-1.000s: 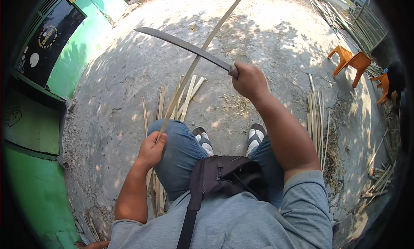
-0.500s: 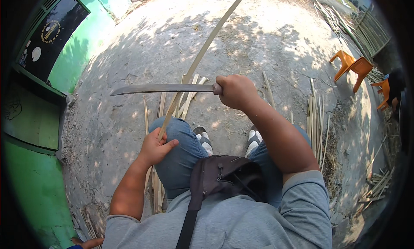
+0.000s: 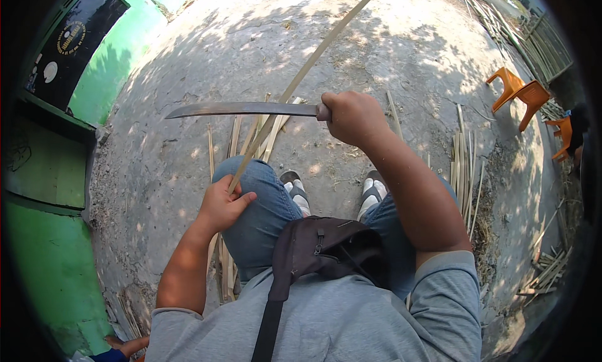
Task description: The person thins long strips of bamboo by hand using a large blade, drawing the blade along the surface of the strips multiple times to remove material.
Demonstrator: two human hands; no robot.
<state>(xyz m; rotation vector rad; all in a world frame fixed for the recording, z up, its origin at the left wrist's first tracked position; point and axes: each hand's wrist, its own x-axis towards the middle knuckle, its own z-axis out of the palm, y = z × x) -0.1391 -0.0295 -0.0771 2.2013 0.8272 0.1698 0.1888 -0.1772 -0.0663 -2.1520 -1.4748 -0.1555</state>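
Observation:
My right hand point(image 3: 356, 116) is wrapped round the short handle of a machete point(image 3: 244, 109), whose long blade points left. A long, thin bamboo strip point(image 3: 316, 56) rises from my left hand point(image 3: 222, 204) and slants away to the far right, past the top edge. The blade crosses over the strip above my left knee; I cannot tell whether it is touching. My left fingers close round the strip's near end, and the thumb lies toward the right. Split bamboo strips point(image 3: 273, 136) lie on the ground beyond that knee.
More bamboo strips point(image 3: 463, 167) lie beside my right leg. Orange plastic stools point(image 3: 530, 102) stand at the far right, near a person in dark clothes at the edge. A green wall point(image 3: 47, 262) runs along the left. Another person's arm point(image 3: 133, 346) shows at the lower left.
The machete and my right hand have moved slightly away from me and to the right. The bamboo strip's far end has swung to the right. Both grips stay the same.

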